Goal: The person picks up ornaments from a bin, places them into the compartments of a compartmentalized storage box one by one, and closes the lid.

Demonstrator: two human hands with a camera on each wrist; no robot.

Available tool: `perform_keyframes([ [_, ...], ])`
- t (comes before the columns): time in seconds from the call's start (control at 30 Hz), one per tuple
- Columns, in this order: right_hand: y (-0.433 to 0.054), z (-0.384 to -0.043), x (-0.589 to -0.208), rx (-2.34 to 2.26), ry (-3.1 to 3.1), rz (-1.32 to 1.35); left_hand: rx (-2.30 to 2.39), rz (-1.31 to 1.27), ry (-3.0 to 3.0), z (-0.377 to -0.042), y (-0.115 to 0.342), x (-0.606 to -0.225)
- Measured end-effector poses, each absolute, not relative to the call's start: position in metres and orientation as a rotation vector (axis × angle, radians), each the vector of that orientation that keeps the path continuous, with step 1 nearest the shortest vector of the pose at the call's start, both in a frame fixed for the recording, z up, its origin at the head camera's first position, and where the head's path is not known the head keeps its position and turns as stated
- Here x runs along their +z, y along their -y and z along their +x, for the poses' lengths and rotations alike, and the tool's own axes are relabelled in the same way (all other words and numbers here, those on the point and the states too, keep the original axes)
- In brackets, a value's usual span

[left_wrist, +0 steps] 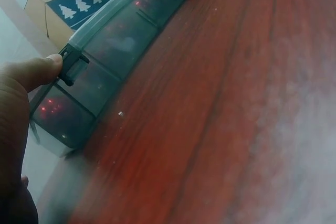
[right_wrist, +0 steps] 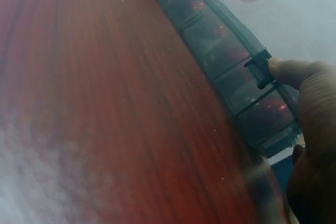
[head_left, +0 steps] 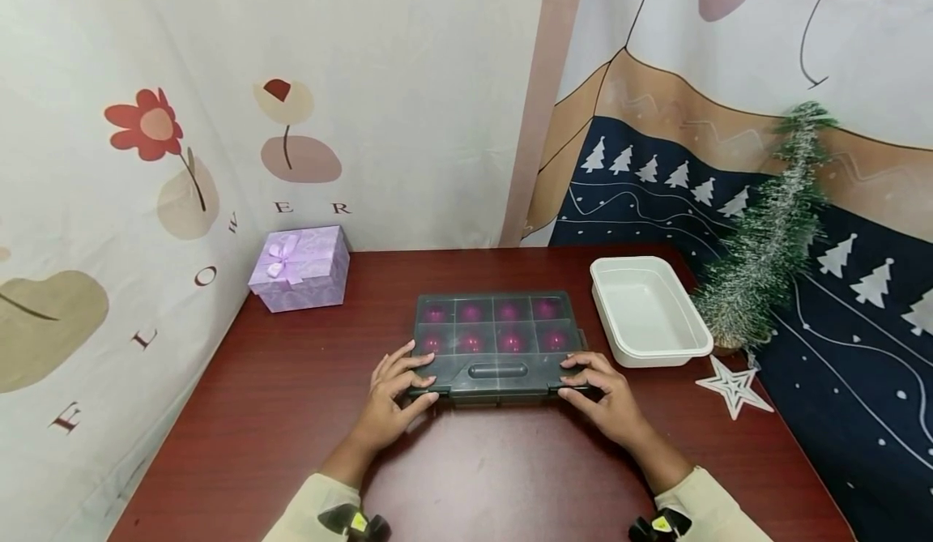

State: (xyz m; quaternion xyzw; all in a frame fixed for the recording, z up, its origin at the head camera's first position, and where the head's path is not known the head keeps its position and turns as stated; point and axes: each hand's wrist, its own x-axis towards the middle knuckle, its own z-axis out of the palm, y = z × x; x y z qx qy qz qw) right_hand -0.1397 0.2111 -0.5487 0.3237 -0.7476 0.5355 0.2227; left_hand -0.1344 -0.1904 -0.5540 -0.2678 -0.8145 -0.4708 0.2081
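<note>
A dark, see-through plastic compartment box [head_left: 466,380] lies flat on the table, lid down, a handle slot along its near side. Shiny purplish-red balls [head_left: 472,343] show through the lid, one per visible compartment. My left hand [head_left: 392,396] grips the box's near left corner, fingers over the lid's edge. In the left wrist view, its thumb touches a front latch [left_wrist: 73,66]. The near right corner is gripped by my right hand [head_left: 611,400] in the same way. Its thumb presses the other latch [right_wrist: 260,69] in the right wrist view.
A white rectangular tub [head_left: 652,307] stands right of the box. Beyond it is a small tinsel tree [head_left: 765,234], with a white star [head_left: 734,386] near its foot. At the back left of the reddish-brown table [head_left: 291,445] sits a lilac gift box [head_left: 309,271].
</note>
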Motion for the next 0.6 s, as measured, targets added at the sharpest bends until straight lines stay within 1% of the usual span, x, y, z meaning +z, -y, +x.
perform_keyframes([
  [0.3, -0.2092, -0.1346, -0.5533, 1.498, 2.083, 0.86, -1.251, -0.754, 2.279, -0.1314, 0.1902, -0.5562],
  [0.47, -0.2071, -0.1312, -0.5527, 1.426, 2.098, 0.839, -1.233, -0.791, 2.209, -0.1324, 0.1888, -0.5627],
  [0.6, -0.2069, -0.1305, -0.5513, 1.362, 2.132, 0.8, -1.22, -0.764, 2.222, -0.1324, 0.1885, -0.5624],
])
